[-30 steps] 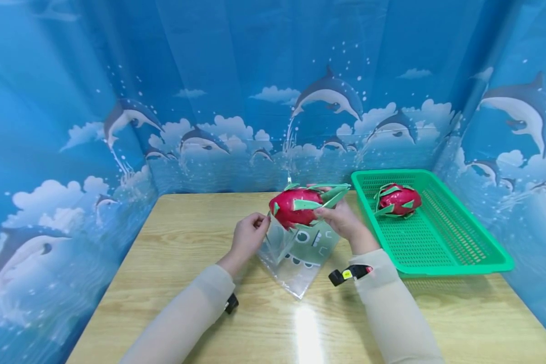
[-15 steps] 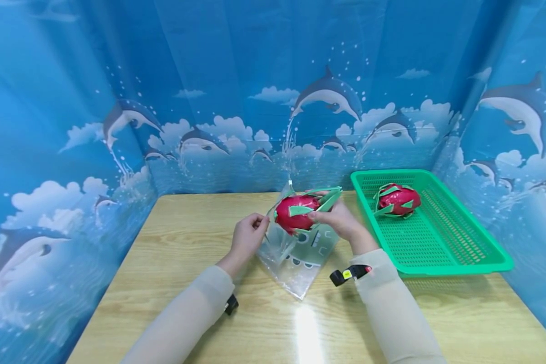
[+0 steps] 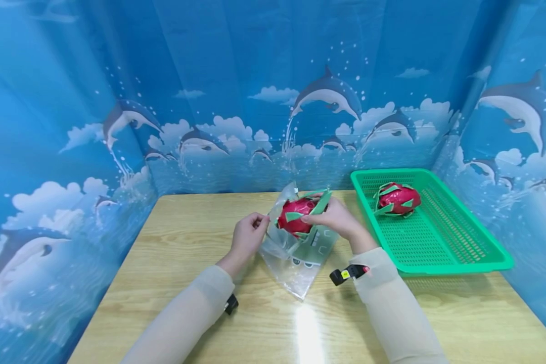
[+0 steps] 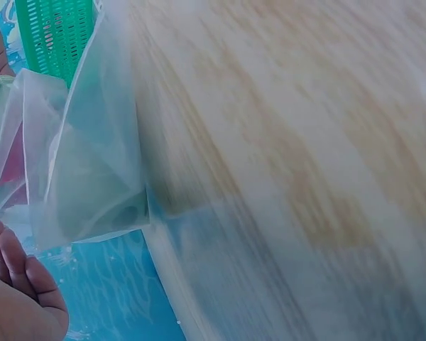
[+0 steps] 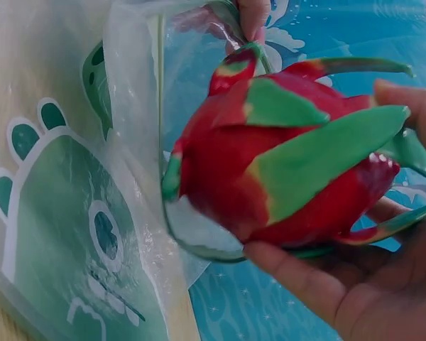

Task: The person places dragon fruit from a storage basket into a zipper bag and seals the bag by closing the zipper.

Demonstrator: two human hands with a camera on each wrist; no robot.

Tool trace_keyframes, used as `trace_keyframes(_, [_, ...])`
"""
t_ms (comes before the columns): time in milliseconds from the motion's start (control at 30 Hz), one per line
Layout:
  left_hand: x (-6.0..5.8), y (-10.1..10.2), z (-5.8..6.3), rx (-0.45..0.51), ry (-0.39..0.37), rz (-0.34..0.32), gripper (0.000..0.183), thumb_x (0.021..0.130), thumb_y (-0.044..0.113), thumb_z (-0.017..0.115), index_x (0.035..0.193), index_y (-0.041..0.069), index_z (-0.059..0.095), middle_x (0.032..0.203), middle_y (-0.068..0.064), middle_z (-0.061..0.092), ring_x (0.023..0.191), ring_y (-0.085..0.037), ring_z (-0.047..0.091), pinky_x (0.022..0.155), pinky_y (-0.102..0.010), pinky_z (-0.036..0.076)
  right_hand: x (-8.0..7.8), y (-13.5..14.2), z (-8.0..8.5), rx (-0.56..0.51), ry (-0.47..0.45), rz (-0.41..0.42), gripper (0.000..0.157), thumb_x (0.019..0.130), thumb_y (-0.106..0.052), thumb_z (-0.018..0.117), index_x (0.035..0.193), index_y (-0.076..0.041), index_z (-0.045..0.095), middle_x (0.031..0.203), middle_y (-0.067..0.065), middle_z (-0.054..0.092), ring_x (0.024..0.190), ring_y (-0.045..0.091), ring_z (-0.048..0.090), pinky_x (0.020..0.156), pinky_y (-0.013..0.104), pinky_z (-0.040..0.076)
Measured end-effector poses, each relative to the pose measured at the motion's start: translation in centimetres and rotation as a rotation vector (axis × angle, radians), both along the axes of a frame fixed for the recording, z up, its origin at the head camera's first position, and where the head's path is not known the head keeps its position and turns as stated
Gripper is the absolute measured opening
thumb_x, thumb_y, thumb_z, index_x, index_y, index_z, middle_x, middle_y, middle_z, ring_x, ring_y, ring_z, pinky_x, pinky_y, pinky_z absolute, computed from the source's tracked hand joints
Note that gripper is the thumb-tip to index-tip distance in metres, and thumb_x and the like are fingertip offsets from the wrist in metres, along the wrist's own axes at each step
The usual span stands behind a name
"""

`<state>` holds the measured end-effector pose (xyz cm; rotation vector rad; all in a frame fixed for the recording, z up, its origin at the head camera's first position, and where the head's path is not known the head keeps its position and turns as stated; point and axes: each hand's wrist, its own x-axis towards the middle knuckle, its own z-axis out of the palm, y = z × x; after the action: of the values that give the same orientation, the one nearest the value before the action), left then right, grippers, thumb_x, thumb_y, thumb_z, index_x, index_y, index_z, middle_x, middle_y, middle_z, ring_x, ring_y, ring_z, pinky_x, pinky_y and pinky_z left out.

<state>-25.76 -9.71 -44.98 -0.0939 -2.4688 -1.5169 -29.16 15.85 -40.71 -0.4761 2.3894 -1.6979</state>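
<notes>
My right hand (image 3: pixel 338 220) grips a red dragon fruit (image 3: pixel 294 215) with green scales, its leafy end toward the palm. In the right wrist view the blunt end of the dragon fruit (image 5: pixel 227 163) sits at the mouth of a clear plastic bag (image 5: pixel 138 92) printed with a green cartoon face. With thumb and fingers my left hand (image 3: pixel 250 233) pinches the edge of the bag (image 3: pixel 291 275), left of the fruit. Only curled fingers of the left hand (image 4: pixel 21 284) show in the left wrist view, beside the translucent bag (image 4: pixel 92 163).
A green plastic basket (image 3: pixel 459 265) stands at the right of the wooden table (image 3: pixel 173 263). Inside it lies a second dragon fruit (image 3: pixel 398 199). Blue dolphin-print curtains (image 3: pixel 236 76) enclose the table at the back and both sides.
My right hand has moved a little left and down, carrying the dragon fruit into the bag's mouth. The bag's film now stands up around the fruit's far side. My left hand stays in place.
</notes>
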Motion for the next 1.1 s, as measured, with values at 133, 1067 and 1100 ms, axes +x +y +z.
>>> trace_keyframes(133, [-0.1, 0.0, 0.1, 0.008, -0.002, -0.003, 0.02, 0.098, 0.025, 0.064, 0.087, 0.009, 0.07, 0.074, -0.001, 0.06, 0.068, -0.016, 0.054, 0.062, -0.028, 0.047, 0.1, -0.1, 0.1, 0.076, 0.033, -0.017, 0.07, 0.079, -0.025, 0.086, 0.137, -0.004, 0.053, 0.122, 0.017, 0.065, 0.109, 0.03, 0.064, 0.089, 0.039, 0.056])
trace_keyframes(1067, [0.2, 0.9, 0.5, 0.03, 0.009, -0.052, 0.022, 0.098, 0.026, 0.066, 0.089, 0.006, 0.072, 0.076, -0.002, 0.063, 0.069, -0.014, 0.054, 0.062, -0.025, 0.048, 1.0, -2.0, 1.3, 0.261, 0.045, -0.038, 0.072, 0.078, -0.033, 0.085, 0.137, -0.011, 0.051, 0.107, 0.009, 0.068, 0.085, 0.018, 0.065, 0.074, 0.034, 0.056])
trace_keyframes(1100, [0.3, 0.9, 0.5, 0.037, 0.006, -0.054, 0.023, 0.099, 0.027, 0.066, 0.089, 0.007, 0.072, 0.076, -0.002, 0.063, 0.069, -0.014, 0.054, 0.061, -0.025, 0.047, 1.0, -2.1, 1.4, 0.209, 0.012, -0.055, 0.07, 0.079, -0.03, 0.084, 0.138, -0.01, 0.051, 0.107, 0.011, 0.068, 0.082, 0.018, 0.064, 0.071, 0.034, 0.055])
